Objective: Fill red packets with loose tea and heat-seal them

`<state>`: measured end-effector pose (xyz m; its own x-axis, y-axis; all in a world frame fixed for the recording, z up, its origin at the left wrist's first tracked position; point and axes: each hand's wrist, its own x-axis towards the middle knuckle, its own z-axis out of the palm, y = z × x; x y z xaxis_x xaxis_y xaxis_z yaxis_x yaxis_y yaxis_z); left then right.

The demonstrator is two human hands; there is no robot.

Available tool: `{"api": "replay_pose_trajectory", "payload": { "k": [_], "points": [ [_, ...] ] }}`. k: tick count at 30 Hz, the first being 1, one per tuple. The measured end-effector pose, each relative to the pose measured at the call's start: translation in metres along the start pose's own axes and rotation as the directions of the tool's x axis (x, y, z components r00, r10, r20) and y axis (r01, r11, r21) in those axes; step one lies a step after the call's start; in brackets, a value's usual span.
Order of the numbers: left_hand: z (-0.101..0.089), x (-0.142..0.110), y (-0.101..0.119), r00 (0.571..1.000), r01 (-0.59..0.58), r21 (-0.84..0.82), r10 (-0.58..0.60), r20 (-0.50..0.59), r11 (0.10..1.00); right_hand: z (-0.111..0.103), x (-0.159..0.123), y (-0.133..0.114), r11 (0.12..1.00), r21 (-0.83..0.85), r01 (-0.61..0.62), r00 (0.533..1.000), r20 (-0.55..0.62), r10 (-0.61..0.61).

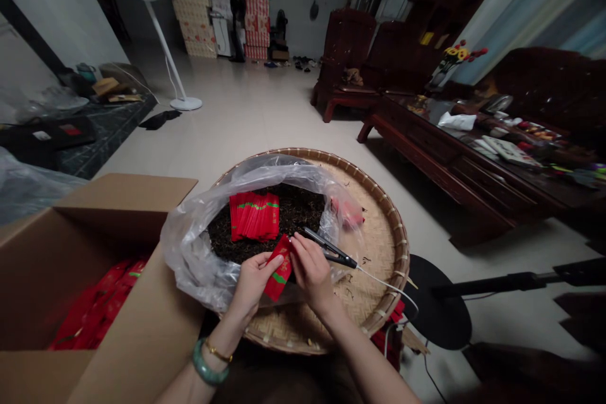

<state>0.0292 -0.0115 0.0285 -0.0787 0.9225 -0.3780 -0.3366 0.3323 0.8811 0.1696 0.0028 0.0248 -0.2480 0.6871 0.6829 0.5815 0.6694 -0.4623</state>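
Observation:
My left hand pinches a small red packet with a green band and gold print, tilted over the near side of the bag. The fingertips of my right hand close on its upper edge. Beside my right hand lies a black corded hair straightener, its two arms apart at the far end. A clear plastic bag holds dark loose leaves that look like tea. On them rests a row of overlapping red packets. Everything sits on a round woven bamboo tray.
At the left an open cardboard box contains many red packets. A white cord runs over the tray's right rim. A black round stand base is close on the right. Farther off are a fan and a dark wooden table.

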Motion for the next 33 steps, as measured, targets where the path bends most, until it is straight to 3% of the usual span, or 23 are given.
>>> {"api": "replay_pose_trajectory", "payload": {
  "k": [2, 5, 7, 9, 11, 14, 17, 22, 24, 27, 29, 30, 32, 33],
  "points": [
    [-0.001, 0.0, -0.001, 0.999, -0.037, 0.055, 0.036, 0.02, 0.998, -0.002, 0.002, -0.002, 0.998, -0.034, -0.05, 0.999, -0.021, 0.049],
    [-0.005, 0.0, -0.001, 0.985, -0.174, 0.267, 0.173, 0.03, 0.948, -0.01, 0.008, -0.004, 0.987, -0.099, -0.129, 0.991, -0.054, 0.124],
    [-0.01, 0.002, 0.0, 0.967, -0.246, 0.385, 0.254, 0.032, 0.89, -0.017, 0.013, -0.003, 0.99, -0.035, -0.135, 0.991, 0.009, 0.135],
    [-0.015, 0.004, 0.0, 0.964, -0.253, 0.39, 0.263, 0.027, 0.885, -0.024, 0.017, 0.0, 0.981, 0.104, -0.165, 0.984, 0.088, 0.157],
    [-0.019, 0.005, 0.001, 0.977, -0.207, 0.289, 0.212, 0.012, 0.935, -0.028, 0.018, 0.004, 0.936, 0.224, -0.27, 0.96, 0.142, 0.243],
    [-0.019, 0.004, 0.002, 0.996, -0.091, 0.02, 0.091, 0.008, 0.996, -0.027, 0.017, 0.005, 0.794, 0.379, -0.475, 0.878, 0.267, 0.397],
    [-0.015, 0.0, 0.004, 0.998, -0.015, -0.112, 0.023, 0.067, 0.994, -0.024, 0.016, 0.003, 0.606, 0.524, -0.598, 0.8, 0.434, 0.414],
    [-0.019, 0.001, 0.004, 0.975, 0.004, -0.022, 0.001, 0.224, 1.0, -0.024, 0.016, 0.003, 0.384, 0.533, -0.754, 0.647, 0.704, 0.294],
    [-0.026, 0.004, 0.003, 0.965, -0.006, 0.063, -0.01, 0.263, 0.998, -0.024, 0.016, 0.004, 0.338, 0.502, -0.796, 0.591, 0.765, 0.256],
    [-0.038, 0.006, 0.002, 0.973, -0.093, 0.252, 0.034, 0.228, 0.963, -0.025, 0.016, 0.004, 0.317, 0.475, -0.821, 0.556, 0.791, 0.254],
    [-0.045, 0.004, 0.002, 0.963, -0.271, 0.42, 0.238, 0.13, 0.866, -0.024, 0.016, 0.003, 0.329, 0.478, -0.814, 0.566, 0.781, 0.264],
    [-0.046, 0.001, 0.002, 0.915, -0.383, 0.52, 0.39, 0.101, 0.764, -0.023, 0.016, 0.003, 0.334, 0.485, -0.808, 0.575, 0.772, 0.271],
    [-0.047, -0.005, 0.002, 0.743, -0.567, 0.698, 0.638, 0.204, 0.437, -0.02, 0.014, 0.002, 0.318, 0.502, -0.804, 0.587, 0.755, 0.292],
    [-0.046, -0.008, 0.001, 0.664, -0.622, 0.74, 0.674, 0.324, 0.257, -0.018, 0.013, 0.001, 0.296, 0.507, -0.81, 0.583, 0.754, 0.303]
  ]
}}
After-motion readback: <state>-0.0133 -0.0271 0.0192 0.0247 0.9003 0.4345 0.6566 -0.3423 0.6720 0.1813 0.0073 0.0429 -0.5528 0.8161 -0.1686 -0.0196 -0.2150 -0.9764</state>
